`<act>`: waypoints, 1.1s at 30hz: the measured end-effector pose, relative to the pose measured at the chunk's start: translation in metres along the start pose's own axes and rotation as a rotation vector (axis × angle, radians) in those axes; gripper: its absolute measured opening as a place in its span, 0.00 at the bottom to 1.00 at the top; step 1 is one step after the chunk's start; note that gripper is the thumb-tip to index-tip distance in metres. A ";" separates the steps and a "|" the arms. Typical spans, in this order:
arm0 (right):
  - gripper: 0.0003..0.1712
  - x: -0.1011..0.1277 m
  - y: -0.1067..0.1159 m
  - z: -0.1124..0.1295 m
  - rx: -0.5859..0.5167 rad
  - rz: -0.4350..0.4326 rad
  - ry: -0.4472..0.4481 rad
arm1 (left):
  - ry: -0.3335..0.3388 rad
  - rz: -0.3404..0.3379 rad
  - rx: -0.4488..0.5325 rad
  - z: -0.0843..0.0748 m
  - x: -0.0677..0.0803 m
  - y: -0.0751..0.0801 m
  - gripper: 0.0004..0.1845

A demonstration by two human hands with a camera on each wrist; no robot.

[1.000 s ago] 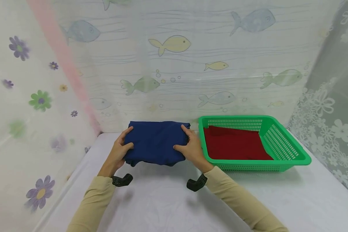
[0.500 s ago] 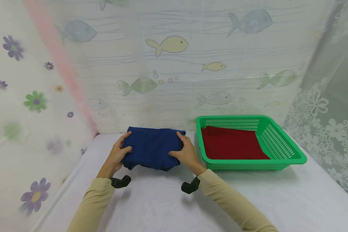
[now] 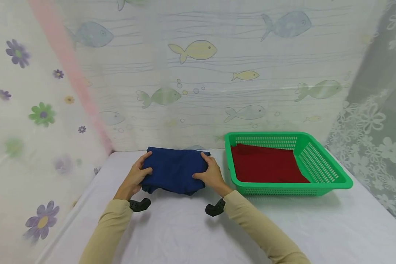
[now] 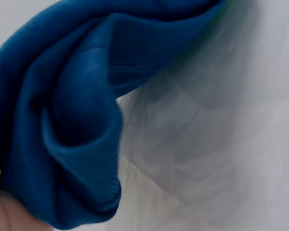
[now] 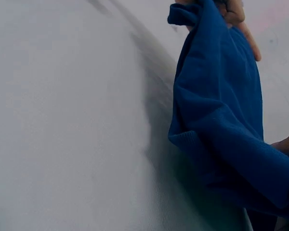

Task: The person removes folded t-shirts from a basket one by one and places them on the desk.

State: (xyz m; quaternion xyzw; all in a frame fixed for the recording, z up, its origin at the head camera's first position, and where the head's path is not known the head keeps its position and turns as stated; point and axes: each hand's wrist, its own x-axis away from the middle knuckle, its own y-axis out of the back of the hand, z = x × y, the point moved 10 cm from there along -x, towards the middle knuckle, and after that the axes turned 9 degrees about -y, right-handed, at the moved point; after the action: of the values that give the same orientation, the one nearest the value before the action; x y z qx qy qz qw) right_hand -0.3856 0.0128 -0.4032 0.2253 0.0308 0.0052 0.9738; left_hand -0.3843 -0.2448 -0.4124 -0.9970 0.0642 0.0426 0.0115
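No readable text, labels, brands or numbers anywhere; curtains carry only fish and flower prints, no lettering.

The white tabletop (image 3: 191, 234) lies bare along its near edge and across its middle, so a hand could pass there freely. The green basket (image 3: 330, 181) blocks the far right part, its raised walls around a red cloth (image 3: 267, 165). The folded blue cloth (image 3: 175, 170), gripped by 2 hands, fills the far left. Curtains (image 3: 198, 73) close off the far and side edges.
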 end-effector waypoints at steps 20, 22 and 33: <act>0.53 -0.010 -0.006 -0.015 0.016 0.078 -0.093 | 0.089 0.010 -0.088 0.025 -0.008 0.013 0.48; 0.54 -0.010 -0.007 -0.018 0.020 0.083 -0.110 | 0.102 0.008 -0.094 0.027 -0.008 0.014 0.48; 0.54 -0.006 -0.010 -0.027 0.019 0.113 -0.162 | 0.141 0.044 -0.175 0.030 -0.003 0.016 0.49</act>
State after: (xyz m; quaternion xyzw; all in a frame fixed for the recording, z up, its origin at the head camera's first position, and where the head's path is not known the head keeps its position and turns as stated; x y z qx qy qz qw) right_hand -0.3935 0.0157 -0.4312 0.2354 -0.0610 0.0416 0.9691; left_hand -0.3918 -0.2590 -0.4420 -0.9930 0.0828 -0.0220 -0.0809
